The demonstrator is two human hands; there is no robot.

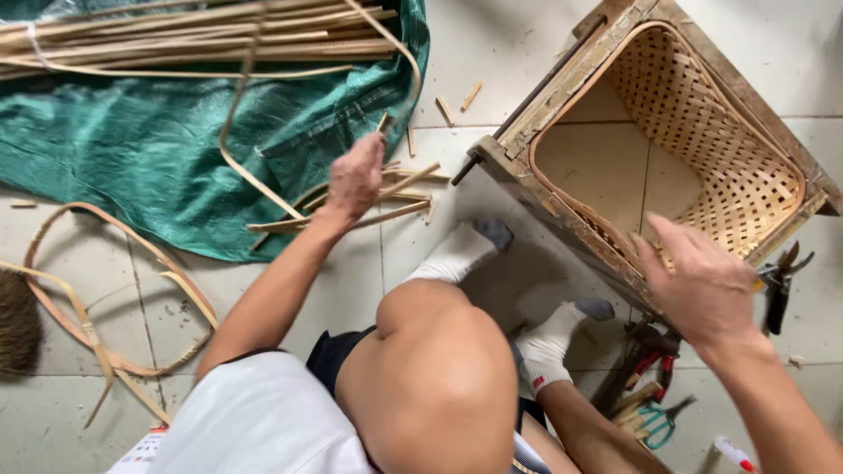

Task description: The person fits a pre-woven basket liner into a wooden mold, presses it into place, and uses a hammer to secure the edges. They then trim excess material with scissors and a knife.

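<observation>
A thin bamboo strip [263, 96] is gripped in the left hand [356, 175], whose fingers are closed around it near the edge of a green tarp [149, 149]. From the hand the strip is seen to loop upward over the tarp and curve back down toward the floor. A bundle of long bamboo strips [176, 39] is laid across the top of the tarp, bound with a pale tie near its left end. Short offcuts [399, 197] are scattered on the tiled floor [492, 53] just beside the left hand.

The right hand [698, 285] is held open, fingers spread, at the near edge of a wooden frame [536, 189]; whether the frame is actually touched cannot be told. A half-woven basket [702, 132] is seated inside the frame, its bottom not closed, so that floor tiles are seen through it.

Two feet in white socks [544, 338] are placed against the frame's near side. Pruning shears [780, 285] lie to the right of the frame, and pliers with red handles [654, 364] and teal-handled scissors [659, 421] lie below it. A coil of flat strips [105, 298] rests on the floor at left, beside a brown broom head [18, 325]. A white package with a red mark [140, 452] shows at the bottom edge, and a white tube with a red tip [733, 452] lies at lower right.
</observation>
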